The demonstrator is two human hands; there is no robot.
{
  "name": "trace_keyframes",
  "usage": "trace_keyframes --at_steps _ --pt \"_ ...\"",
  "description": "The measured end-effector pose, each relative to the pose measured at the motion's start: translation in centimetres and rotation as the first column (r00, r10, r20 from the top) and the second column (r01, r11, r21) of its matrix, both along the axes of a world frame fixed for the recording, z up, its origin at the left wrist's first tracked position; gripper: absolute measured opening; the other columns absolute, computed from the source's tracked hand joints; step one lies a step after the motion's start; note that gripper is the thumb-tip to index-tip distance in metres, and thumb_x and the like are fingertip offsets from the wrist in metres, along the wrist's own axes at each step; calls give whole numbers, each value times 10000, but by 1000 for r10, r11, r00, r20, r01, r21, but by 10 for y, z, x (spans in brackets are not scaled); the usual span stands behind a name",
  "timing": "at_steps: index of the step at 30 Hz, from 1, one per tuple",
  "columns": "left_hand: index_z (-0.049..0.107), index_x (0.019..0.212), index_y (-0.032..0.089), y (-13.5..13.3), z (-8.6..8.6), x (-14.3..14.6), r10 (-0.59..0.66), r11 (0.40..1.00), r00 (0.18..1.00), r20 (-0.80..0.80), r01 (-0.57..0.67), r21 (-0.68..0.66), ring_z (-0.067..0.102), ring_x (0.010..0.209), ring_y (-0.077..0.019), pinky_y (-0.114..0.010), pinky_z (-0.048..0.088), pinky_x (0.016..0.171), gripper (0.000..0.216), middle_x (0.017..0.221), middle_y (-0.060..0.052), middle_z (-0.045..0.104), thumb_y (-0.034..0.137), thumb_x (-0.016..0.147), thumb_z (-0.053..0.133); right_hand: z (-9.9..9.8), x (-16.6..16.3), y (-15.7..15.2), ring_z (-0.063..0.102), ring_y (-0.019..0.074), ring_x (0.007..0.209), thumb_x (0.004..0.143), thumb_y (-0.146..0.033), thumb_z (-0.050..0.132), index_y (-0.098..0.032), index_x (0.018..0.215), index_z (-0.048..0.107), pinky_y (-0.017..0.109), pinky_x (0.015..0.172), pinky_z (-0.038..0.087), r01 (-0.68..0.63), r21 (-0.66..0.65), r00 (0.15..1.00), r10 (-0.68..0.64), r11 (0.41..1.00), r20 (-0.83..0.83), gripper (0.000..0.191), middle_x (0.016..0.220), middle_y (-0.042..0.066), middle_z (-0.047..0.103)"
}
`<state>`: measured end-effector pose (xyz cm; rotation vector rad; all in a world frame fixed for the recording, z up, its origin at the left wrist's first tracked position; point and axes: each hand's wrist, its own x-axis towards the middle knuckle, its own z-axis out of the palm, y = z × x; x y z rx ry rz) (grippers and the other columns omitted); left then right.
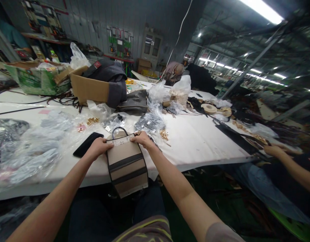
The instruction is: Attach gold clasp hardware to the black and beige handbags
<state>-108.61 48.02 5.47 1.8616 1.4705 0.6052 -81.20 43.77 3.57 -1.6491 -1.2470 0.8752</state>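
A beige handbag panel with dark bands (pixel 127 159) hangs over the table's front edge, its lower part above my lap. A dark looped handle (pixel 119 128) rises at its far end. My left hand (pixel 101 148) pinches the panel's upper left corner, thumb on top. At the upper right corner my right hand (pixel 142 138) grips it the same way. A pale strip with small marks runs between the two hands. Left of the panel lies a flat black object, perhaps a phone (pixel 88 144), close to my left hand.
Small gold metal pieces (pixel 164 134) and clear plastic bags (pixel 149 122) lie beyond the panel. A cardboard box (pixel 90 89) of dark material and a green carton (pixel 36 79) stand behind. At right, a co-worker's hand (pixel 276 150) holds a black strap piece.
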Motion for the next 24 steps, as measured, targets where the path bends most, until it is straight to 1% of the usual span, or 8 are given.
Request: trace_keyframes --at_steps 3,6,8,11,14,18,21,24 --pt "667 556 203 8 -1 1 0 996 999 -44 4 84 595 646 -249 -332 347 582 339 593 -64 631 511 641 784 -3 0 3 516 129 684 632 -298 827 -181 769 684 235 620 380 25 11 999 -25 1000 32 231 705 -57 576" --pt "686 565 201 14 -1 0 -13 996 1000 -18 14 88 589 643 -239 -329 350 589 317 571 -45 618 492 634 793 -2 -1 5 517 140 687 636 -272 824 -190 719 679 247 616 355 37 13 996 -38 999 76 186 678 -53 563" --pt "768 677 180 14 0 1 -9 999 998 54 6 44 641 708 -255 -329 414 636 296 636 -47 684 458 593 824 1 -2 6 517 152 692 636 -242 814 -197 676 663 257 613 332 44 -6 990 -43 999 136 163 652 -44 553" --pt "848 968 154 13 -1 3 52 998 979 195 -44 -48 717 851 -285 -338 508 743 491 830 -69 793 392 538 853 3 -2 7 518 161 709 630 -198 805 -199 648 641 262 618 317 42 -37 979 -34 998 199 165 630 -37 541" --pt "838 1057 159 17 -2 6 112 991 968 224 -93 -95 734 913 -293 -344 536 770 566 917 -85 806 340 521 848 1 -1 8 529 152 711 646 -208 814 -190 696 666 252 607 321 14 -43 989 -8 999 149 158 647 -42 560" --pt "826 990 176 21 0 10 129 990 973 194 -114 -86 732 1005 -324 -359 542 816 518 951 -99 802 265 480 847 -2 2 3 520 126 654 695 -271 819 -176 779 701 229 569 337 -51 -74 998 53 996 26 173 664 -53 581" --pt "831 954 178 8 0 12 120 989 975 185 -101 -110 733 996 -333 -366 549 799 498 955 -109 799 239 460 853 -6 9 -9 470 113 605 682 -274 849 -179 741 668 220 537 329 -83 -94 996 78 992 -50 213 621 -61 541" --pt "837 966 186 -14 -3 13 116 980 962 248 -70 -188 741 959 -318 -353 560 748 512 967 -101 802 267 462 878 -10 19 -27 528 128 639 683 -270 878 -170 783 713 214 542 366 -111 -97 988 100 989 -114 217 674 -30 613"
